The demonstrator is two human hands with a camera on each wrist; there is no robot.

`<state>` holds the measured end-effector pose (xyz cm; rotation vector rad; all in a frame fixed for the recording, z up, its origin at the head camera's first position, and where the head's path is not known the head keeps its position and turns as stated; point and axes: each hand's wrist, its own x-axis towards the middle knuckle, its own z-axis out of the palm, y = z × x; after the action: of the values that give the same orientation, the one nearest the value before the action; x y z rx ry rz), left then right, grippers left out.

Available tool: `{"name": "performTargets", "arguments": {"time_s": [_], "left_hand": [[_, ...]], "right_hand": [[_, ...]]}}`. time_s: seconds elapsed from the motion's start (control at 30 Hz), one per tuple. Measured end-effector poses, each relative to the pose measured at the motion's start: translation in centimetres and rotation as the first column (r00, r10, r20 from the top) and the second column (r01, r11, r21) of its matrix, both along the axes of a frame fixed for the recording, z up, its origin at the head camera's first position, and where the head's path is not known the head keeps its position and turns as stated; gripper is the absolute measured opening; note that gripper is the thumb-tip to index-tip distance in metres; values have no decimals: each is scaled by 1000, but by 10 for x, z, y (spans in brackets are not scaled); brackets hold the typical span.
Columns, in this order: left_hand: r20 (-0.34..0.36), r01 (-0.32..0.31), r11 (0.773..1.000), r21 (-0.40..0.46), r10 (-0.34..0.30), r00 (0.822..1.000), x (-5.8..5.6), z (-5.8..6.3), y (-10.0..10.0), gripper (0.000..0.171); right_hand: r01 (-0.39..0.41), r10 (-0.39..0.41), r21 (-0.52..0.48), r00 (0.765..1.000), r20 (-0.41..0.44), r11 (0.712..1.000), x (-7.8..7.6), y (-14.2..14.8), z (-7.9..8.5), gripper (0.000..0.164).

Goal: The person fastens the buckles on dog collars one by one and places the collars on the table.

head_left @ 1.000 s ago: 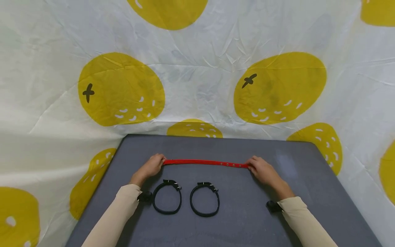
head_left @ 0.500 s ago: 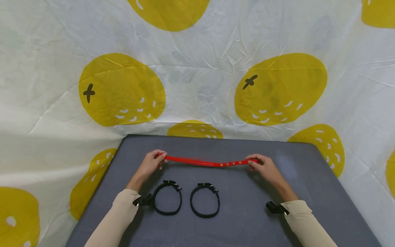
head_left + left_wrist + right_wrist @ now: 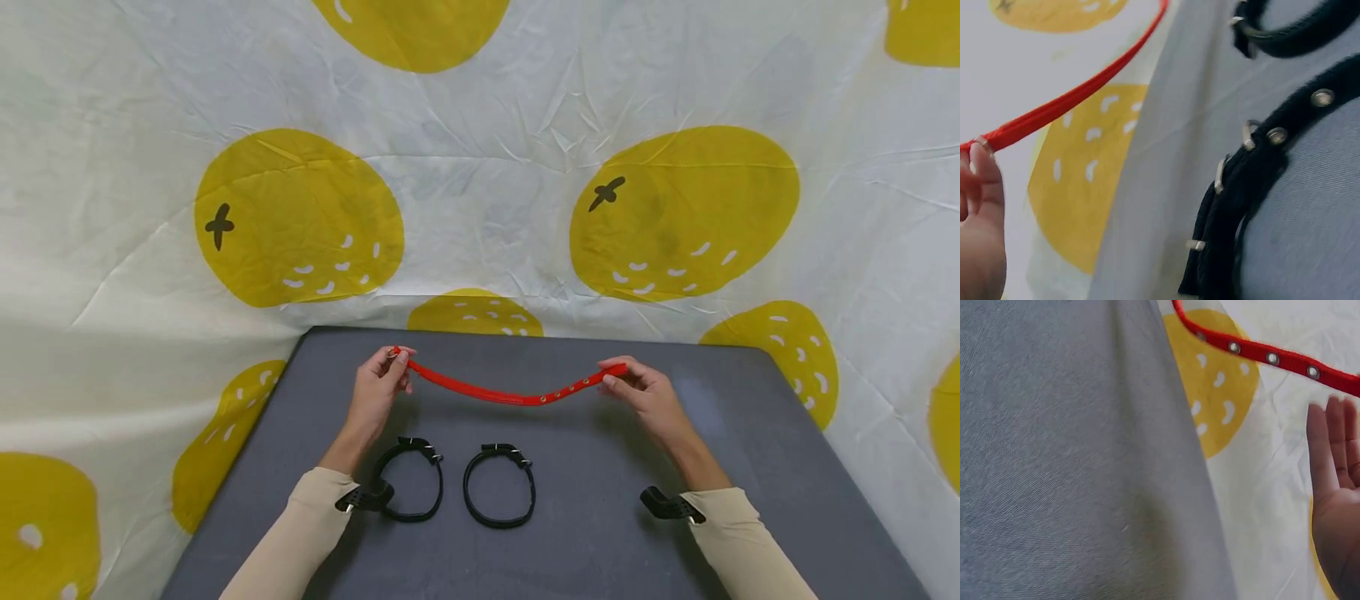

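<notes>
A red collar (image 3: pixel 487 395), unbuckled, hangs in a shallow sag between both hands above the table. My left hand (image 3: pixel 375 387) pinches its left end between thumb and fingers; a bit of metal shows there. At the other end my right hand (image 3: pixel 648 398) pinches the tip, near a row of metal eyelets. Those eyelets face the camera along the red collar (image 3: pixel 1254 351) in the right wrist view. Two black collars, each buckled into a loop, lie on the table: one (image 3: pixel 412 517) near my left wrist, another (image 3: pixel 504 522) beside it.
The grey table (image 3: pixel 585 550) carries everything. Behind it hangs a white cloth (image 3: pixel 480 225) printed with yellow fruit shapes, draped down past the table's far edge and sides. Black straps circle both wrists, the left one (image 3: pixel 367 497) overlapping the left black collar in the head view.
Both hands have lifted the red collar higher, and it has gone from nearly straight to a drooping curve. The hands have turned so the thumbs show. Both black collars stay put.
</notes>
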<state>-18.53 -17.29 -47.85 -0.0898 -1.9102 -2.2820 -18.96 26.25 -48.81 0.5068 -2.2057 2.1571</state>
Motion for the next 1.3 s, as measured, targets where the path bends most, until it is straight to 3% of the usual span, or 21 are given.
{"name": "performTargets", "arguments": {"time_s": [0.2,0.43,0.53,0.67,0.8,0.97,1.3], "left_hand": [[-156,-122,982,-145,99,983,8,7,19,29],[-248,-150,947,-285,78,966,30,53,43,19],[-271,-177,925,-335,85,959,34,64,52,19],[-278,-173,929,-328,80,957,35,75,60,21],[-277,-169,935,-313,80,958,29,73,64,24],[-298,-148,940,-307,53,953,21,63,66,11],[-375,-23,924,-381,-132,918,21,72,74,9]], "right_hand": [[28,-18,119,996,-86,993,5,-13,19,34],[15,16,140,976,-219,990,8,-35,45,32],[51,-8,147,960,-281,988,10,-44,55,40],[60,-17,138,955,-297,989,13,-55,68,40],[35,10,138,948,-317,990,20,-65,87,36],[47,24,189,935,-355,981,30,-78,109,32],[56,97,318,890,-445,946,36,-90,124,33]]}}
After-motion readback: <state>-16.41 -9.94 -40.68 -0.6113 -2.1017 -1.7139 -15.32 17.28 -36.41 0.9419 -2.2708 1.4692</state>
